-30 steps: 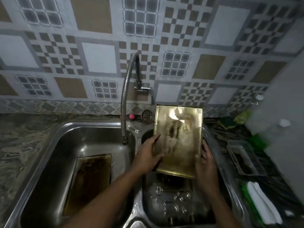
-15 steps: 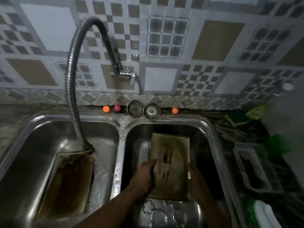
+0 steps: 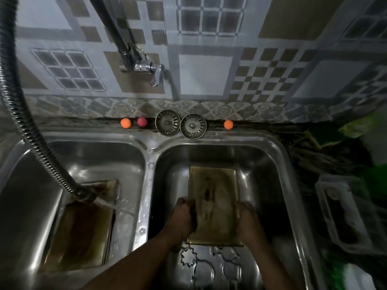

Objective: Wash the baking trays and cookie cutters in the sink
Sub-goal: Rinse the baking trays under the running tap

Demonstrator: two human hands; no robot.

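Note:
A stained golden baking tray (image 3: 212, 195) lies low in the right sink basin (image 3: 270, 164). My left hand (image 3: 183, 218) grips its left edge and my right hand (image 3: 247, 221) grips its right edge. Several metal cookie cutters (image 3: 209, 266) rest on the basin floor just in front of the tray. A second dirty baking tray (image 3: 81, 233) lies in the left basin (image 3: 31, 206), with water running onto it from the flexible metal hose (image 3: 37, 143).
Two round sink strainers (image 3: 180, 124) and three small orange and pink balls (image 3: 125, 123) sit on the ledge behind the sink. The wall tap (image 3: 146, 68) is above them. A clear plastic container (image 3: 343, 212) and green items lie on the dark counter at right.
Both hands have lowered the golden tray from upright above the sink down into the right basin. The view has tilted downward and moved closer.

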